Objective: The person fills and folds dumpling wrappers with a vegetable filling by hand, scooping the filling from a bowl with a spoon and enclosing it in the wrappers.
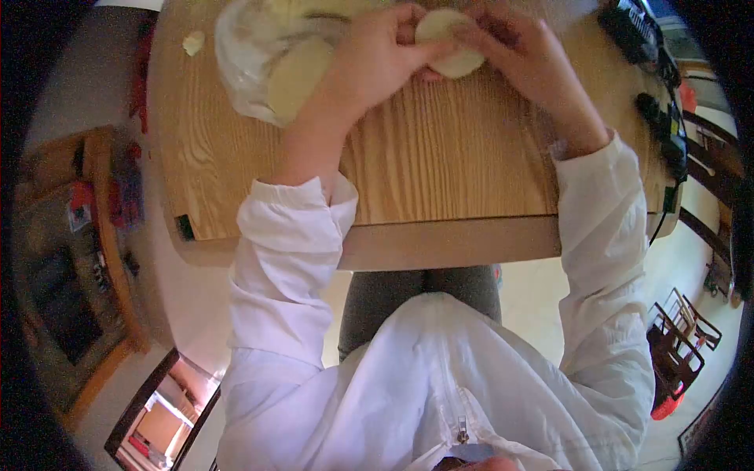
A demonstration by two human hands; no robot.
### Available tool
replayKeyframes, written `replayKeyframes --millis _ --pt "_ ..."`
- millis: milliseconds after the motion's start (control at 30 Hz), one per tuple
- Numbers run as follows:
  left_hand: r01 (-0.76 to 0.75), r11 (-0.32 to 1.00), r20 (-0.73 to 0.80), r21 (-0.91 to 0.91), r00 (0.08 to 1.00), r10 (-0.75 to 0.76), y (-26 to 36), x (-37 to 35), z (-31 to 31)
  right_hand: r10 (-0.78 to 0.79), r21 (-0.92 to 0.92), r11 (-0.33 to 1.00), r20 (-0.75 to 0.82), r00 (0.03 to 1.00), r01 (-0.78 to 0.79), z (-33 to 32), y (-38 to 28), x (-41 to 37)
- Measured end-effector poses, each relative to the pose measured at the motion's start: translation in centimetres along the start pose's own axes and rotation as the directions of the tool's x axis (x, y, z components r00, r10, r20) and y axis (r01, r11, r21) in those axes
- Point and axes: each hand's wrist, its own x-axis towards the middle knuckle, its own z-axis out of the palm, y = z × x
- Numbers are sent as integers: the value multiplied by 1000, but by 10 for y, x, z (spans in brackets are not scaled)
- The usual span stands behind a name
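Note:
Near the table's far edge, a thin round dough wrapper (459, 64), pale cream in colour, is held between both my hands. The fingers of my left hand (385, 59) close on its left side, with the thumb lying across its face. On the opposite side my right hand (518, 43) pinches the wrapper; its fingertips are slightly blurred. Left of my left wrist lies a clear plastic bag (245, 78) with more pale round wrappers (302, 78) in it, partly covered by my forearm.
A small pale scrap (192, 42) lies on the wooden table (448, 165) at the far left. Black power adapters with cables (664, 129) run along the right edge. Dark wooden chairs (679, 341) stand to the right, and a wooden-framed seat (110, 235) to the left.

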Motion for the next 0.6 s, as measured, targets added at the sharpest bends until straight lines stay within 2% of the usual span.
replayKeyframes --millis 33,67,133,167,200,233,300,367,400,433,500,600 --pt "-59 998 19 -7 998 59 1 1 1 -25 66 997 -20 999 26 1 2 1" --pt "55 998 -4 42 998 -55 9 -3 3 82 -270 960 9 997 -77 -9 -39 0" --pt "257 957 -59 138 966 -251 36 -6 5 24 -269 963 -1 1000 -23 -8 -36 -2" --pt "246 964 -87 96 967 -238 39 -5 6 -9 -271 963 -6 1000 7 -8 -35 -2" --pt "243 969 -116 53 965 -235 40 -7 7 50 -341 939 -6 999 -49 -8 -34 0" --pt "234 972 -148 13 962 -230 40 -8 8 74 -290 955 7 997 -68 -8 -33 -1" --pt "228 961 -86 -157 966 -243 39 -9 6 96 -195 977 24 995 -89 -9 -30 -1" --pt "230 955 -95 -185 963 -251 37 -5 7 57 -170 984 24 998 -52 -9 -24 -1" --pt "243 961 -137 -130 956 -260 32 -3 8 36 -158 987 25 999 -31 -9 -23 -1" --pt "260 963 -181 -75 946 -269 28 -2 8 29 -229 973 18 999 -24 -9 -26 0" --pt "229 972 -146 -48 961 -234 24 -1 7 8 -364 931 4 1000 -6 -9 -33 1" --pt "240 971 -114 9 965 -238 24 0 13 -54 -156 987 -67 996 43 -5 -19 -4"
